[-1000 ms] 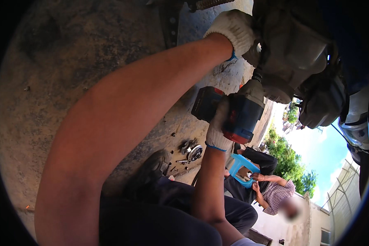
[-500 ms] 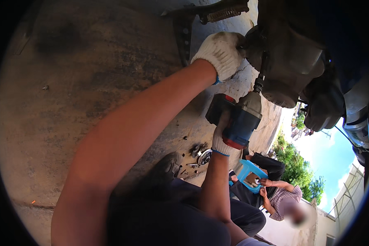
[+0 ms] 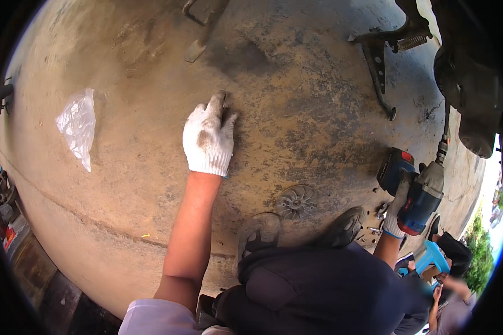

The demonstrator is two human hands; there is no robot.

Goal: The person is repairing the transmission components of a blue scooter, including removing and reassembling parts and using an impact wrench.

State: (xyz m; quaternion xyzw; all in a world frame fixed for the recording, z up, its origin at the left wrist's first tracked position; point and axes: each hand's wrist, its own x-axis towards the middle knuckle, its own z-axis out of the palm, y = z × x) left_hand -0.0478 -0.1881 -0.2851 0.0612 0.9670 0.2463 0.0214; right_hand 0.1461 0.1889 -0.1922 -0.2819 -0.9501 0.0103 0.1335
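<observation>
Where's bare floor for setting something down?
Bare: brown concrete between the crumpled clear plastic bag and white-gloved left hand, or between that hand and the perforated black stand. Crowded: around the grey finned disc and small metal parts.

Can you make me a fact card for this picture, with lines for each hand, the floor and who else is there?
Left hand: white knitted glove, fingers spread, nothing seen in it
Right hand: gloved, gripping a cordless impact wrench
On the floor: bladed metal wheel near the shoes; clear plastic bag to the far left
Someone else: partly visible, lower right, by a blue plastic object
</observation>
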